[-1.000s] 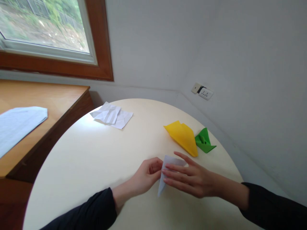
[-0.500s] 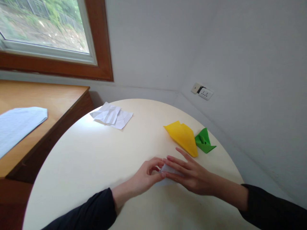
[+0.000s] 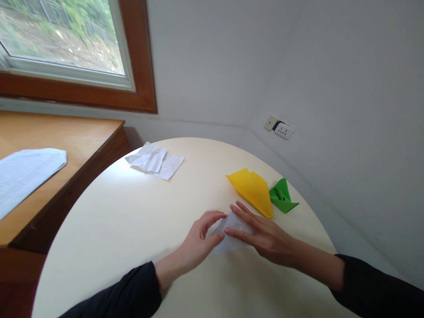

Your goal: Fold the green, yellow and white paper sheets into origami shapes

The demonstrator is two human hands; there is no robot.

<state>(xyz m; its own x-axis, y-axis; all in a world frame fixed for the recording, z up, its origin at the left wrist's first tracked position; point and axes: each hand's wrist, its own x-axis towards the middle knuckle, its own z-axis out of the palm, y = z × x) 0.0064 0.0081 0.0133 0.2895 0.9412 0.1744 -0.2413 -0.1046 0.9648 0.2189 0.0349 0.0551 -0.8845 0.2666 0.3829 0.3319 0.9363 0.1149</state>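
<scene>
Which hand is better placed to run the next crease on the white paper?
Probably the left hand: its fingertips pinch the edge of the white paper and look free to slide. The right hand lies flat on the paper, pinning it to the table, so it seems better kept as the anchor.
</scene>
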